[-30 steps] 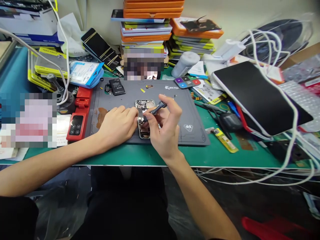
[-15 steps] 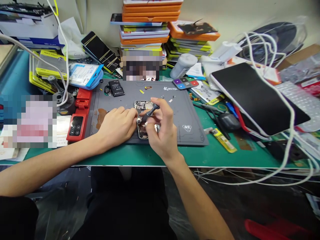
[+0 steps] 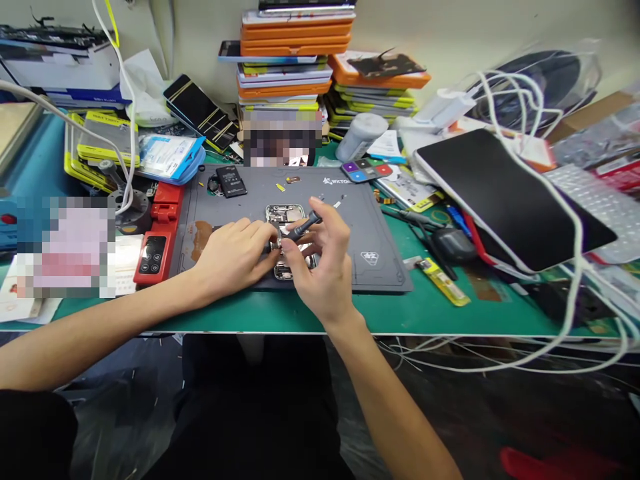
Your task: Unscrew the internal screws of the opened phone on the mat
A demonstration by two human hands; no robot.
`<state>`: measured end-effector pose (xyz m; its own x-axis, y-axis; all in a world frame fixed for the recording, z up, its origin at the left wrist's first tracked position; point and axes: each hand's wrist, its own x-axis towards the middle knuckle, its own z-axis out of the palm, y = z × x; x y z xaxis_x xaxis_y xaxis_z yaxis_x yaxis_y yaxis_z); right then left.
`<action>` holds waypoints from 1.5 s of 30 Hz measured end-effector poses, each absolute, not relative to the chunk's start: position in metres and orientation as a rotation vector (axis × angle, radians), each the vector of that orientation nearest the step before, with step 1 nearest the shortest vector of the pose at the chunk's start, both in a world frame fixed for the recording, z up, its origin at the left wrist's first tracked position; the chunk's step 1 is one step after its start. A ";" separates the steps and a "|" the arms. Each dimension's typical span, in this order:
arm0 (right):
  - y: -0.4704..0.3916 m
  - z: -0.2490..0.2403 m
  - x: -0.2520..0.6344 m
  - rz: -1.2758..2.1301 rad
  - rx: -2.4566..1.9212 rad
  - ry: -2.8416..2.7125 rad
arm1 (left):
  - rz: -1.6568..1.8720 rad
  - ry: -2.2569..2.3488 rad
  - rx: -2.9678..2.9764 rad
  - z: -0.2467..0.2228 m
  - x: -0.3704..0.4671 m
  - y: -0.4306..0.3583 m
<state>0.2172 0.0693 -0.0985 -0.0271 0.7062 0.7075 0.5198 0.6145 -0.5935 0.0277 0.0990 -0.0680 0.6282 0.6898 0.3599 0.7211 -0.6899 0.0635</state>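
A smartphone [image 3: 285,212] with its inside laid bare rests on the grey work mat [image 3: 370,227], its middle partly covered by my hands. My left hand [image 3: 237,250] is closed, its thumb and fingers pressed against the phone's left edge. In my right hand [image 3: 325,267] is a dark screwdriver [image 3: 304,227], slanting down to the left, its tip close to my left fingertips and over the phone's middle. My right index finger presses on the screwdriver's upper end. What the tip touches is too small to make out. A black phone battery [image 3: 231,181] lies farther back on the mat.
At the mat's left stands a red device with buttons [image 3: 153,257]. Stacked orange and yellow boxes [image 3: 295,47] rise at the back. To the right lie a black tablet-like panel [image 3: 505,193], white cables [image 3: 577,267] and a yellow packet [image 3: 444,281]. The table's front edge is near my forearms.
My left thumb and fingertips have come nearer the screwdriver's tip. My right hand still holds the screwdriver over the phone, its handle lying slightly flatter. The whole view has shifted slightly.
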 end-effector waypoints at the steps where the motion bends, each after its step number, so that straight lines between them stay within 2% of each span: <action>1: 0.070 -0.099 0.217 0.217 -1.019 -1.678 | -0.554 -1.181 -2.751 -0.068 0.027 0.099; 10: 0.070 -0.097 0.217 0.356 -0.934 -1.604 | -0.525 -1.116 -2.750 -0.067 0.026 0.102; 16: 0.071 -0.098 0.220 0.295 -0.966 -1.490 | -0.529 -1.170 -2.775 -0.067 0.028 0.102; 22: 0.072 -0.103 0.221 0.395 -0.977 -1.532 | -0.472 -1.267 -2.759 -0.061 0.031 0.099; 45: 0.071 -0.102 0.222 0.414 -0.980 -1.555 | -0.452 -1.208 -2.704 -0.065 0.032 0.099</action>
<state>0.2219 0.0710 -0.1017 0.0454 0.7706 0.6357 0.3523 0.5832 -0.7320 0.0317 0.0991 -0.0653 0.6313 0.7022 0.3293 0.7459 -0.6659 -0.0099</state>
